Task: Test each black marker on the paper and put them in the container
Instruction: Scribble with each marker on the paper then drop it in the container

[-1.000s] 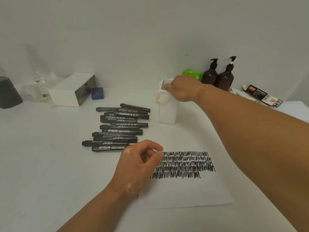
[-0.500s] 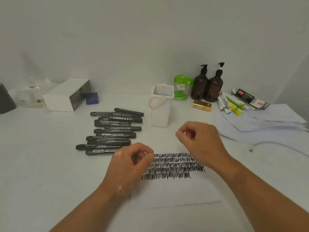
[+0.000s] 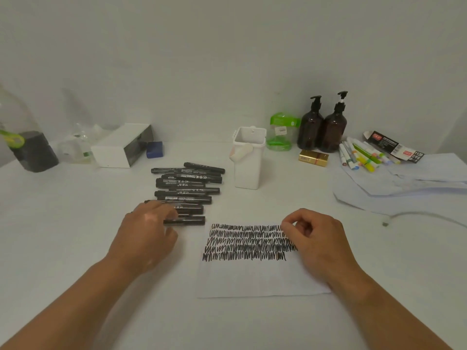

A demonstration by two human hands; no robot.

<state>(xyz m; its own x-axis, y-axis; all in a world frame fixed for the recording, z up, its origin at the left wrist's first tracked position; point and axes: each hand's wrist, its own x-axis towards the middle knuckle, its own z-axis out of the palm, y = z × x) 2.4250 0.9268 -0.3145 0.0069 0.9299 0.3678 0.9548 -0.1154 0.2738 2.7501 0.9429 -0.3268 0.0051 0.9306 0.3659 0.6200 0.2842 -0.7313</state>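
Head view: the only camera, looking down across a white table (image 3: 63, 236); everything below is placed from the paper (image 3: 252, 279).
Paper: lies flat in front of the person, its upper half filled with rows of black scribble (image 3: 247, 242), the lower half bare for more tests.
Black markers (image 3: 188, 188): a loose row, capped and lying sideways, just beyond the paper's left corner, within short reach.
Nearest marker (image 3: 188, 221): closest to the paper's top-left corner, its left end under the left hand's fingers.
Left hand (image 3: 145, 233): left of the paper, palm down, fingers stretched forward and laid over the near marker ends (motion blur hides whether any finger has hooked round a barrel). It looks set to draw out the next one for testing.
Right hand (image 3: 321, 241): on the paper's right edge, fingers curled in, thumb meeting forefinger, nothing visible between them. Its weight probably pins the sheet.
Container (image 3: 249, 160): a tall white tub standing beyond the paper's far edge, mouth open upward; what is inside cannot be seen.
Progress: judging by the pile, most markers await testing.
Clutter: brown pump bottles (image 3: 321, 127) and coloured pens (image 3: 361, 155) far beyond the paper's right side.
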